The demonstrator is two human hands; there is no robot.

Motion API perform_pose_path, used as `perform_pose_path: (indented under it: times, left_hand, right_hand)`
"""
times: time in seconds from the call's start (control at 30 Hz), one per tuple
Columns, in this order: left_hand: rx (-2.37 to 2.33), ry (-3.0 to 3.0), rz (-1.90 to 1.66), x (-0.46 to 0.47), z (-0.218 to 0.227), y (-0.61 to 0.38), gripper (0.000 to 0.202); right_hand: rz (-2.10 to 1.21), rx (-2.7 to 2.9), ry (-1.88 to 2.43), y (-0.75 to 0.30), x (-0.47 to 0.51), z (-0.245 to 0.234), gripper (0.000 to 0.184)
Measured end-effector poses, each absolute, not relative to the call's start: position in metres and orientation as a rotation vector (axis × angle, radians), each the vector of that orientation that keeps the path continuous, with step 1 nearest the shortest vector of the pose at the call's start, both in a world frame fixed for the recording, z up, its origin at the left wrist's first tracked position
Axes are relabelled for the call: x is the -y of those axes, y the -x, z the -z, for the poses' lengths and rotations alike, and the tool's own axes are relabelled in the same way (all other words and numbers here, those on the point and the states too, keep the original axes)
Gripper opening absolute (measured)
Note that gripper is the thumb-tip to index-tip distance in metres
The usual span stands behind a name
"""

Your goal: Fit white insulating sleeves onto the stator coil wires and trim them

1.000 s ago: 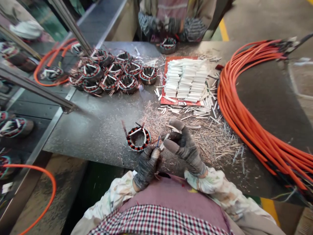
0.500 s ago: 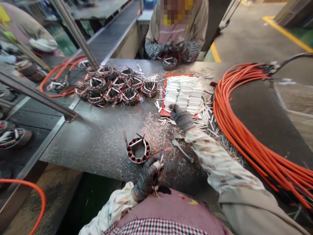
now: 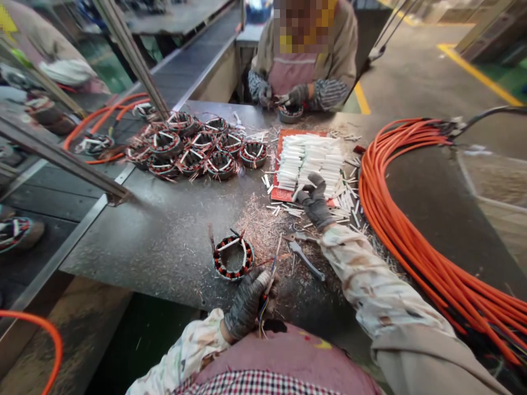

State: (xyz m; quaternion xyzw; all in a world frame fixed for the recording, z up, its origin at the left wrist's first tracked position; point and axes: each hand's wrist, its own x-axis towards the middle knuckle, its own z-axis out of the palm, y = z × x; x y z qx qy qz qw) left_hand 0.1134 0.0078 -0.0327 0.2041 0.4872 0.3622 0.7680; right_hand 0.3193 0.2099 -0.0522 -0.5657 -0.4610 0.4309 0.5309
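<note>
My left hand (image 3: 247, 300), in a dark grey glove, is closed around thin wires (image 3: 272, 274) near the table's front edge. Just beyond it lies a stator ring (image 3: 233, 258) with orange-red and black windings and white tubes across it. My right hand (image 3: 318, 207), gloved too, is at the near edge of a pile of short white tubes (image 3: 310, 156) on a red sheet (image 3: 281, 194). One white tube (image 3: 297, 192) shows at its fingertips, seemingly pinched; another finger stands apart. Pliers (image 3: 307, 259) with grey handles rest between my arms.
Several wound stators (image 3: 191, 144) are crowded at the back left. A thick bundle of orange cables (image 3: 382, 192) curves along the right. Metal posts (image 3: 132, 60) rise on the left. Across the table (image 3: 135, 230), a co-worker's gloved hands (image 3: 294, 96) work at another stator. Wire scraps litter the middle.
My right hand has shifted slightly right and a white tube now shows at its fingertips. My left hand keeps the wires, more of which now show. The co-worker's hands have come down to their stator.
</note>
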Motion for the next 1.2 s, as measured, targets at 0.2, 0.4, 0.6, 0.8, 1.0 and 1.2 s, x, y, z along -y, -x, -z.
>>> perform_pose_path:
  times: [0.2,0.4,0.6,0.8,1.0,1.2]
  left_hand:
    - [-1.078,-0.480,-0.799,-0.002,0.024,-0.113,0.061]
    - [-1.076,-0.500,-0.784,0.005,0.021,-0.113,0.059]
    - [-1.106,-0.434,-0.832,0.009,0.024,-0.115,0.067]
    - [-1.118,-0.370,-0.860,0.014,0.025,-0.113,0.069]
    - [-1.059,-0.353,-0.870,0.014,0.027,-0.113,0.065]
    - [-0.971,-0.350,-0.774,0.010,0.024,-0.107,0.063]
  right_hand:
    - [-1.493,0.711,1.107,-0.287,-0.124,0.003,0.069]
    - [-1.358,0.554,1.053,-0.266,-0.094,0.002,0.063]
    - [-1.406,0.571,1.062,-0.265,-0.090,0.002,0.061]
    - [-1.421,0.631,1.030,-0.267,-0.090,-0.002,0.060]
    - [-1.657,1.059,0.894,-0.275,-0.079,0.001,0.051]
    - [-1.780,1.317,0.928,-0.272,-0.038,0.006,0.046]
